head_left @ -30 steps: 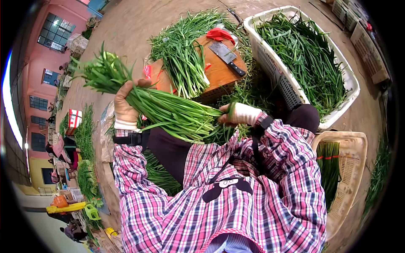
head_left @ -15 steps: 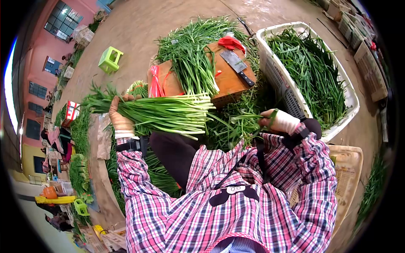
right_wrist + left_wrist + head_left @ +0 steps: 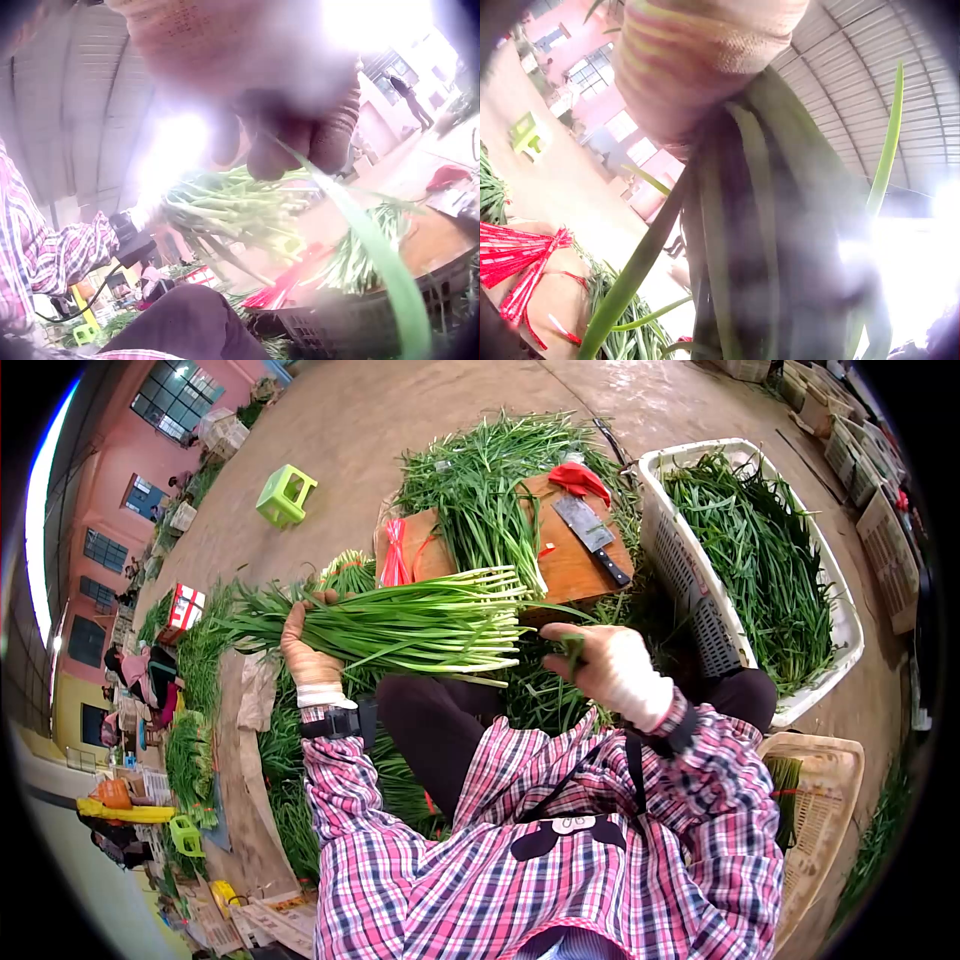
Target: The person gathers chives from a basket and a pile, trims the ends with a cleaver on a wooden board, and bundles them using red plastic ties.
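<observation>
My left hand (image 3: 312, 650), in a light glove with the fingertips bare, grips a bundle of garlic chives (image 3: 420, 622) near its leafy end. The bundle lies level above my knee, pale stem ends pointing right. Just beyond those ends, my right hand (image 3: 612, 662) pinches a few loose chive leaves (image 3: 379, 251) between thumb and fingers. One long leaf trails from its fingers in the right wrist view. In the left wrist view, leaves (image 3: 727, 247) hang below the gloved left hand, partly washed out by glare.
Ahead, cut chives (image 3: 490, 545) lie on a wooden board (image 3: 570, 575) with a cleaver (image 3: 582, 525), a red cloth (image 3: 580, 480) and red ties (image 3: 395, 550). A white crate (image 3: 690, 590) of leaves stands right, a beige basket (image 3: 835, 790) nearer. A green stool (image 3: 287, 495) stands far left.
My right hand first drew away rightward from the stem ends with leaves, then came back close to them. The bundle has turned more level in my left hand. The head view has shifted.
</observation>
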The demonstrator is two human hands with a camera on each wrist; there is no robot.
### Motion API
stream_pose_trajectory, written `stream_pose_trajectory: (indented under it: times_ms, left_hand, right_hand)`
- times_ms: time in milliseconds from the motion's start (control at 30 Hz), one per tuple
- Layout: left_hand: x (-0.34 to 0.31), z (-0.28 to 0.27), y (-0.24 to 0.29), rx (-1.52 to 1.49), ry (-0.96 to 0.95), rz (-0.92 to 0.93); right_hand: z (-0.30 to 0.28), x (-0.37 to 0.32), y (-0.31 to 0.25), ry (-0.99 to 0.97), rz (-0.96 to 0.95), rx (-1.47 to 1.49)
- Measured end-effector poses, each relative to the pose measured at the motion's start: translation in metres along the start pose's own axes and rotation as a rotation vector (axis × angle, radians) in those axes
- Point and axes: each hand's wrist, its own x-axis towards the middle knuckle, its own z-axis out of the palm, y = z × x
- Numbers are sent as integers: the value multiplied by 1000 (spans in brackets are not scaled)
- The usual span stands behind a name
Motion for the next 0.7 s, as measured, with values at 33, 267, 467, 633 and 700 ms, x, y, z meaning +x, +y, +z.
stream_pose_trajectory:
  times_ms: [33, 267, 467, 633, 700]
  left_hand:
    - [-2, 5, -2, -6, -7, -4]
    - [-18, 32, -15, -55, -77, -68]
    - [-26, 33, -24, -47, -17, -125]
    - [-37, 61, -33, -30, -36, -213]
    - [-38, 68, -35, 75, -50, -189]
  right_hand:
    - [8, 6, -5, 20, 6, -25]
    - [52, 39, -5, -81, 336, 189]
    - [49, 47, 3, -389, 327, 196]
    - [54, 51, 5, -463, 319, 251]
    - [69, 45, 12, -406, 374, 582]
